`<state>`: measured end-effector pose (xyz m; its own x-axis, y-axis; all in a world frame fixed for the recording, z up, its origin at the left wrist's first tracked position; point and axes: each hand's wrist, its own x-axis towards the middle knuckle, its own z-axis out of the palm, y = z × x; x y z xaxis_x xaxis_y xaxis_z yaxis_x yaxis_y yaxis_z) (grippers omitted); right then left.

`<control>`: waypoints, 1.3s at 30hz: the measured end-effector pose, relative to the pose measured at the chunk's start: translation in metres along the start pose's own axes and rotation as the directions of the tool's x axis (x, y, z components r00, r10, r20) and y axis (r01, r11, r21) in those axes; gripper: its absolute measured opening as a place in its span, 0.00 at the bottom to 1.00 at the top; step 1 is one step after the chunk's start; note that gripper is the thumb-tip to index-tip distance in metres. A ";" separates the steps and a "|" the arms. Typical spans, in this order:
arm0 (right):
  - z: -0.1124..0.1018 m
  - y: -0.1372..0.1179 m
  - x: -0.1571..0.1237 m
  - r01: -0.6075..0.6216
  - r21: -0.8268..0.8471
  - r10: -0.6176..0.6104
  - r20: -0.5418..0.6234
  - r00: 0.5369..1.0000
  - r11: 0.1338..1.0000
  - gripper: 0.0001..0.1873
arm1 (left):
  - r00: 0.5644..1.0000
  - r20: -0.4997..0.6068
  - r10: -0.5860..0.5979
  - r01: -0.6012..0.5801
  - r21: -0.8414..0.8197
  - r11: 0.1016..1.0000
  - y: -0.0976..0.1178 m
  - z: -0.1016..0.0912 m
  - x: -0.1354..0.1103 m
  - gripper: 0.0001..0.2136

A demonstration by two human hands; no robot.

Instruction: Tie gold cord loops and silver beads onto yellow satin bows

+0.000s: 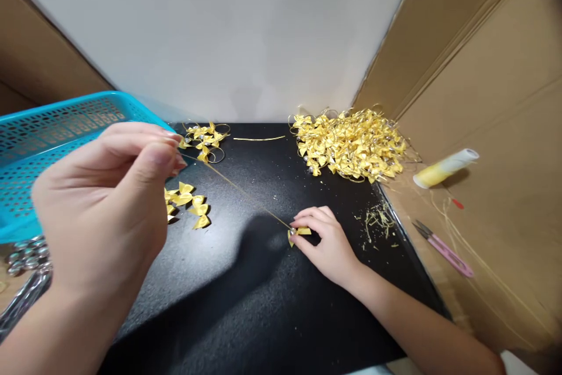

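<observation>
My left hand (pixel 103 205) is raised close to the camera, its thumb and fingers pinched on the end of a thin gold thread (pixel 239 191). The thread runs taut down and right to a small yellow ribbon bow (pixel 299 233). My right hand (pixel 325 241) rests on the black mat (pixel 246 305), fingers closed on that bow and pressing it to the mat. A few loose yellow bows (pixel 188 202) lie just right of my left hand.
A big heap of finished yellow bows (pixel 351 144) lies at the back right, a smaller cluster (pixel 205 140) at the back. A blue mesh basket (pixel 39 141) stands left. A thread spool (pixel 444 168) and pink snips (pixel 443 248) lie on cardboard at right.
</observation>
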<state>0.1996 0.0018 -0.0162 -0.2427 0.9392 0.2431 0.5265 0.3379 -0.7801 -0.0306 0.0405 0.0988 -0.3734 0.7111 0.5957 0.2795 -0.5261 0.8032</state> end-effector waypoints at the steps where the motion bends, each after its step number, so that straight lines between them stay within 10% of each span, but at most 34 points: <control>1: 0.000 0.000 0.000 0.002 -0.007 -0.002 0.005 1.000 1.000 0.06 | 1.000 -0.005 -0.001 0.000 -0.053 0.999 0.001 0.001 -0.001 0.06; 7: -0.008 -0.007 0.001 0.041 0.033 -0.040 -0.020 0.999 0.999 0.11 | 0.961 0.271 -0.052 0.048 0.021 0.999 0.015 0.003 -0.020 0.07; 14: -0.025 -0.027 -0.004 0.141 0.475 -0.169 0.016 0.986 0.868 0.09 | 0.657 0.754 -0.011 -0.012 0.025 1.000 0.012 0.019 -0.063 0.04; 23: -0.037 -0.029 -0.007 0.016 0.686 -0.123 0.108 0.987 0.727 0.04 | 0.558 0.830 0.030 0.011 -0.043 0.999 -0.004 0.024 -0.072 0.10; 30: -0.049 -0.021 -0.006 -0.028 0.830 0.006 0.030 1.000 0.557 0.03 | 0.434 0.873 -0.222 -0.233 0.347 0.909 -0.052 0.031 -0.078 0.07; 39: -0.061 -0.027 0.003 -0.092 0.949 0.043 0.083 0.996 0.302 0.08 | 0.454 0.841 -0.295 -0.204 0.420 0.884 -0.057 0.035 -0.091 0.03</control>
<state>0.2345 -0.0012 0.0410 -0.2868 0.9444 0.1606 -0.5917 -0.0428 -0.8050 0.0181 0.0219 -0.0019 0.4920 0.8700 0.0316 0.6952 -0.4144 0.5873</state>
